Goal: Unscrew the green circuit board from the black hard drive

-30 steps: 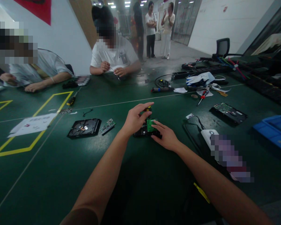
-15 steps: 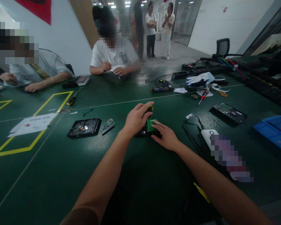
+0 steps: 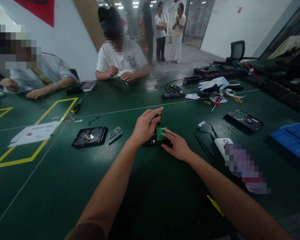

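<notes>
A black hard drive (image 3: 157, 137) with a green circuit board on top lies on the green table in front of me. My left hand (image 3: 145, 126) is closed round a screwdriver (image 3: 159, 116) with a yellow and black handle, held upright over the drive's far edge. Resting flat on the drive's right side, my right hand (image 3: 178, 145) has its fingers stretched out and steadies it.
An opened hard drive (image 3: 90, 136) and a small circuit board (image 3: 115, 134) lie to the left. Another drive (image 3: 243, 120), cables, a red screwdriver (image 3: 216, 103) and a blue tray (image 3: 291, 138) are to the right. Two people sit across the table; others stand in the corridor.
My left hand's fingers have curled closer round the screwdriver handle and shifted it slightly. The right hand and the drive stay where they were.
</notes>
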